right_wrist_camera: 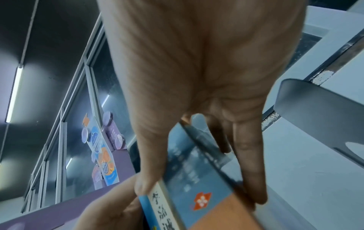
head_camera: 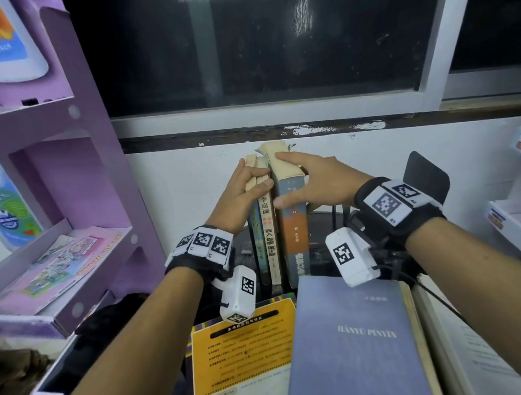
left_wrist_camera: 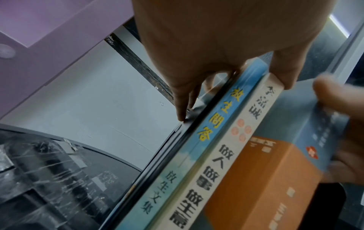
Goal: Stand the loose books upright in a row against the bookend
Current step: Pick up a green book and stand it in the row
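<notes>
Fingers (head_camera: 251, 173) of your left hand (head_camera: 239, 193) curl over the tops of two thin upright books (head_camera: 264, 229); your right hand (head_camera: 319, 180) clasps the thick blue-and-orange book (head_camera: 294, 226) standing against them. Black bookend (head_camera: 425, 177) stands apart, right; two more books (head_camera: 353, 350) lie flat on the surface nearer you.

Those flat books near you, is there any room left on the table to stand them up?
Yes: a bare strip of table lies between the thick book and the bookend on the right. Near the person it is crowded: the yellow book and blue book lie flat there. Left hand and right hand hold the row.
</notes>
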`<state>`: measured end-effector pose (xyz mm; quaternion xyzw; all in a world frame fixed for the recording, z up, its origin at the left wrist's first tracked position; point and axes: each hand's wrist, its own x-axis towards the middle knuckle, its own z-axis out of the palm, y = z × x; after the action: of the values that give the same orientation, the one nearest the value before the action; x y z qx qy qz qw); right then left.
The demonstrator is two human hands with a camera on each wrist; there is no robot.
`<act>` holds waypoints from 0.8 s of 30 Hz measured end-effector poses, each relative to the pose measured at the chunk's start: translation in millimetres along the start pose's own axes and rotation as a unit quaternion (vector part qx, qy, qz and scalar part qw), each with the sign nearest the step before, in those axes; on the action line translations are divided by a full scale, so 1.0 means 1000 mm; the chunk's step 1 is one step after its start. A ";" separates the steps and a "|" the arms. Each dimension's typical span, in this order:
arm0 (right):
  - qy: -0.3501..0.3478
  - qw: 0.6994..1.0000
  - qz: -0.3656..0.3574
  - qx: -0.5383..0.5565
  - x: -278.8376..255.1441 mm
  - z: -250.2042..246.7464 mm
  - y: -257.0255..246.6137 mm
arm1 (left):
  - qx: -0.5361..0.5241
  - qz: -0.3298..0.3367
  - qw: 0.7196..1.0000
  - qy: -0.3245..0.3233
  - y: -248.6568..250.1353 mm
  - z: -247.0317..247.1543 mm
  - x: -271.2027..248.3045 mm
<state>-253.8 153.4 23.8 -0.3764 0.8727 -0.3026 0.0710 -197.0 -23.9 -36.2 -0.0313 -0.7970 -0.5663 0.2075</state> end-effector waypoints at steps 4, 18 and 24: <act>-0.020 0.999 -0.015 -0.024 0.001 0.008 0.006 | -0.027 -0.039 0.999 -0.011 0.004 -0.001 -0.003; 0.037 0.998 -0.041 0.042 0.016 0.021 0.015 | -0.024 -0.057 0.997 -0.041 0.005 -0.005 -0.004; 0.034 0.998 -0.042 0.039 0.023 0.024 0.011 | -0.019 -0.039 0.999 -0.029 0.004 -0.008 -0.008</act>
<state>-268.2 131.8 0.3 -0.3997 0.8456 -0.3513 0.0433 -186.6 -28.0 -33.5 -0.0207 -0.7926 -0.5876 0.1614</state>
